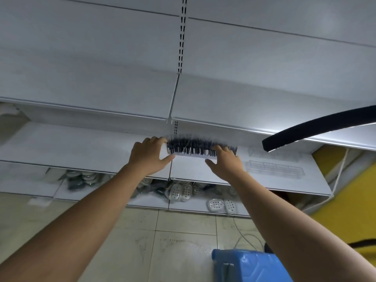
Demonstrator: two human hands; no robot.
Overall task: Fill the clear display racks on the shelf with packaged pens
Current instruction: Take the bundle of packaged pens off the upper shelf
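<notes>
I have both hands up at the middle shelf [81, 147], one on each end of the pen rack [191, 155], which sits on the shelf board against the back panel, full of dark pens [193, 146] standing in a row. My left hand [149, 155] grips the rack's left end, fingers curled round the corner and thumb under the front edge. My right hand [225, 161] holds the right end, fingers laid over the pens and thumb spread below; the fingertips are blurred. Two empty racks [274, 168] lie just right of it.
</notes>
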